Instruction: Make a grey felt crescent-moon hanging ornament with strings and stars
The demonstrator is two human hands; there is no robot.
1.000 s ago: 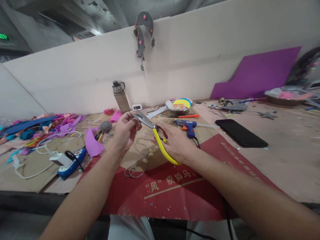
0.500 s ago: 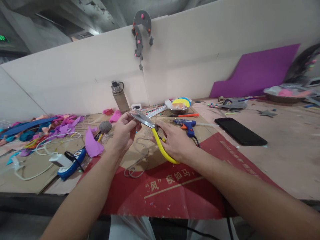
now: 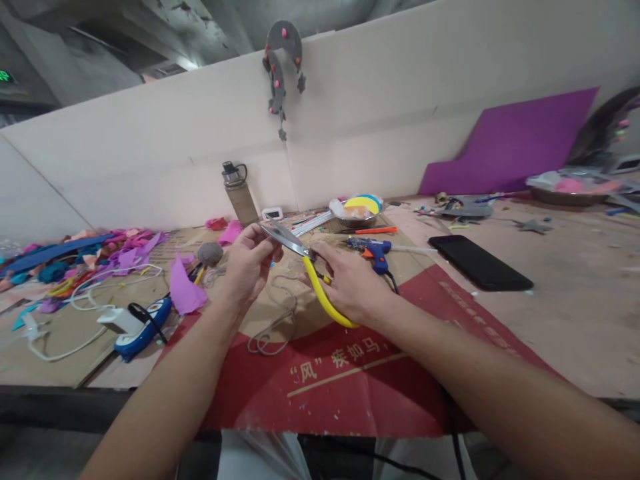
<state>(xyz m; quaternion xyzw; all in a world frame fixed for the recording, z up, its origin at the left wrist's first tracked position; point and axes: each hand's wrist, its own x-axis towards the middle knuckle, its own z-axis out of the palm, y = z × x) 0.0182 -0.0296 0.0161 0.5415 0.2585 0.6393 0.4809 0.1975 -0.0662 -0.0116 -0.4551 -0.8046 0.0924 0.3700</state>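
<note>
Over a cluttered craft bench, the person's right hand [image 3: 350, 283] grips the yellow handle of a pair of scissors [image 3: 300, 248], fingers wrapped around the loop, the steel blades angled up and to the left above the table. The left hand [image 3: 250, 263] is raised to the blade tips, fingers curled and pinched together against the metal; what, if anything, lies between them is too small to tell. Directly beneath both hands a length of grey string [image 3: 273, 330] lies in loose loops on a sheet of red-printed cardboard [image 3: 350, 380]. Just beyond the right hand lies a blue glue gun [image 3: 377, 250], with a black phone [image 3: 480, 263] face up further right. A grey ball of yarn [image 3: 211, 253] sits near the left hand, and a water bottle [image 3: 240, 195] stands against the white partition. Felt scraps [image 3: 100, 250] are heaped at far left.
</note>
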